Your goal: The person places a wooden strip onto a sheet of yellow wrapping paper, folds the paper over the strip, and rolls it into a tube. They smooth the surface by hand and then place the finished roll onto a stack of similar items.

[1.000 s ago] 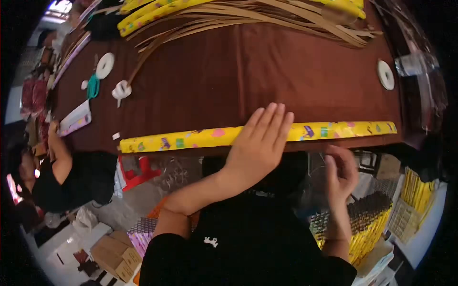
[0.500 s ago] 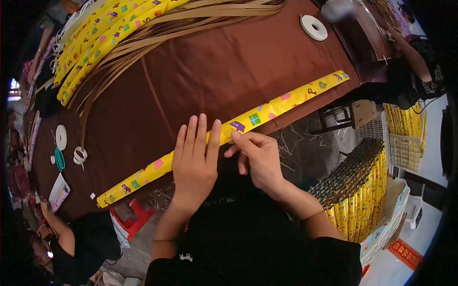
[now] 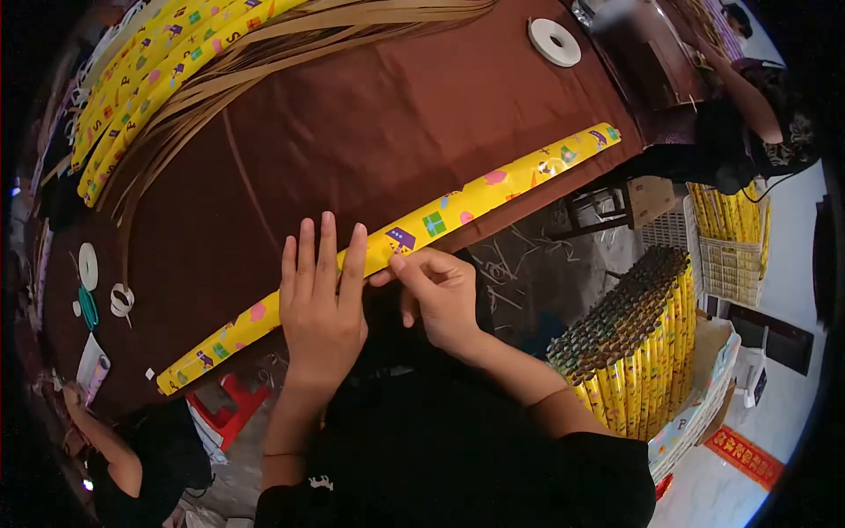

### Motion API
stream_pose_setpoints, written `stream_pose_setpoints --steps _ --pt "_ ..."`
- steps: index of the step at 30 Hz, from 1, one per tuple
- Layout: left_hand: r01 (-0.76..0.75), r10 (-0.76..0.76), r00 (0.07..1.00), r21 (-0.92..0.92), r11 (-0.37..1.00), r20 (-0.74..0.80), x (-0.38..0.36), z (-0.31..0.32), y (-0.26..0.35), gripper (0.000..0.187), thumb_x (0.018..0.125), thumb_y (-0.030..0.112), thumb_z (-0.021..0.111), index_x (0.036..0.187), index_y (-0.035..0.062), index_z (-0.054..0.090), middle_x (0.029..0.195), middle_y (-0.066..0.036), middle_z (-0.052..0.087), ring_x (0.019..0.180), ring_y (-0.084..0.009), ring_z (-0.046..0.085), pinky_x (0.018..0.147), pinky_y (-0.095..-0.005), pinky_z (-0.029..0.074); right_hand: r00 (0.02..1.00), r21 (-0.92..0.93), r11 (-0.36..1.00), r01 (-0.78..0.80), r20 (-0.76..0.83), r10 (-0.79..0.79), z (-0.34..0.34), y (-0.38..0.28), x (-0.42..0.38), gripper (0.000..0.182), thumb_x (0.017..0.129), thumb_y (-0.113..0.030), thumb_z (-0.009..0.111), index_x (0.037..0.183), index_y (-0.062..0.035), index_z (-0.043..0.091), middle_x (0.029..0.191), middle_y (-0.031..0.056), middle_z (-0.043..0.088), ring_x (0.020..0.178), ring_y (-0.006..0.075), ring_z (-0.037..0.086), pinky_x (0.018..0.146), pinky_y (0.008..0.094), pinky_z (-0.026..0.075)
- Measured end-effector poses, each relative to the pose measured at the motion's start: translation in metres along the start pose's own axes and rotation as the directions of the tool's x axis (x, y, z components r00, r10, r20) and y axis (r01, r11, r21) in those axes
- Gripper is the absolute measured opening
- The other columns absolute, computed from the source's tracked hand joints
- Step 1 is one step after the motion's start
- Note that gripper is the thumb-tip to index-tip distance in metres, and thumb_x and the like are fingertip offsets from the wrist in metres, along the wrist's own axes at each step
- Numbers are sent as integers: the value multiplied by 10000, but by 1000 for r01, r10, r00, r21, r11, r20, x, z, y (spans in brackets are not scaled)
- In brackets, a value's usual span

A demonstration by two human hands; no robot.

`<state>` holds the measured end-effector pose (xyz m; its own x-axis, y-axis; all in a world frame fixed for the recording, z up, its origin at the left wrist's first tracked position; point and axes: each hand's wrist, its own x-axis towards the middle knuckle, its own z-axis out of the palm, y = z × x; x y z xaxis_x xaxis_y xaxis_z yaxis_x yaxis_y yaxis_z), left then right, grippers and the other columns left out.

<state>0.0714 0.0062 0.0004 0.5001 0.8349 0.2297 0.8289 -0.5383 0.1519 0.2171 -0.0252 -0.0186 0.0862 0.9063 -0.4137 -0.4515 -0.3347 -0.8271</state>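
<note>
A long roll of yellow printed wrapping paper (image 3: 493, 183) lies slantwise along the near edge of the brown-covered table. My left hand (image 3: 321, 304) rests flat across its middle, fingers straight and a little apart. Just to the right, my right hand (image 3: 440, 295) pinches the roll's near edge between thumb and forefinger, below a purple printed shape. The other right-hand fingers are curled. Whatever lies under my left palm is hidden.
Yellow printed rolls (image 3: 141, 92) and brown strips (image 3: 202, 97) cover the far left. White tape (image 3: 554, 42) lies at the back, green-handled scissors (image 3: 89, 308) at left. A basket of yellow rolls (image 3: 634, 361) stands right. Other people's arms (image 3: 110, 440) show at the sides.
The whole scene has shifted slightly left in view as my head moved. Both hands keep the same places on the roll.
</note>
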Motion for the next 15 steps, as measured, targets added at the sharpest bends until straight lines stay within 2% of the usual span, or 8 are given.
stream_pose_setpoints --steps 2,6,7,10,11,13,15 --pt "-5 5 1000 -32 999 -11 0 1 0 475 848 39 507 1321 46 532 1371 -230 478 1290 -398 447 1074 -520 342 999 -3 999 48 24 -47 -2 3 -1 168 964 -91 524 949 20 649 891 127 709 425 85 516 396 190 401" --pt "-11 10 1000 -58 998 -17 0 2 -2 486 841 50 519 1327 37 525 1361 -221 493 1281 -391 458 1068 -500 360 999 24 1000 -8 47 7 -4 -4 -6 170 957 -108 533 951 32 630 873 134 704 439 101 544 404 189 417" --pt "-12 11 1000 -53 999 -11 0 1 -3 478 853 70 527 1325 -4 510 1359 -220 497 1279 -384 463 1067 -493 365 998 29 999 -13 54 11 -2 -3 -6 170 957 -108 533 951 32 630 873 134 704 439 101 544 404 189 417" --pt "-11 8 999 -102 995 -35 -1 3 -4 473 869 94 535 1319 -46 495 1354 -222 501 1276 -381 468 1066 -495 367 1000 87 996 -15 12 14 5 -1 -4 145 940 -97 569 942 35 628 844 126 697 459 100 558 404 195 431" --pt "-12 9 999 -98 995 -32 -1 3 -4 473 869 94 535 1319 -46 495 1354 -222 501 1276 -381 468 1066 -495 367 999 107 994 23 -49 -18 12 0 -2 136 928 -88 599 964 38 636 832 111 692 493 89 572 410 191 438" --pt "-18 20 1000 -133 991 13 -3 3 -6 555 894 63 550 1399 -72 362 1409 -248 431 1338 -393 390 1109 -521 300 993 130 990 61 -113 -47 18 3 -1 139 916 -78 628 987 40 645 819 95 686 528 78 586 415 188 446" --pt "-21 24 1000 -124 992 19 -2 1 -7 552 899 69 547 1399 -73 361 1406 -248 435 1334 -394 395 1107 -522 303 990 127 987 98 -113 -84 17 7 -1 139 904 -60 640 985 53 638 836 103 685 552 81 593 421 198 459"
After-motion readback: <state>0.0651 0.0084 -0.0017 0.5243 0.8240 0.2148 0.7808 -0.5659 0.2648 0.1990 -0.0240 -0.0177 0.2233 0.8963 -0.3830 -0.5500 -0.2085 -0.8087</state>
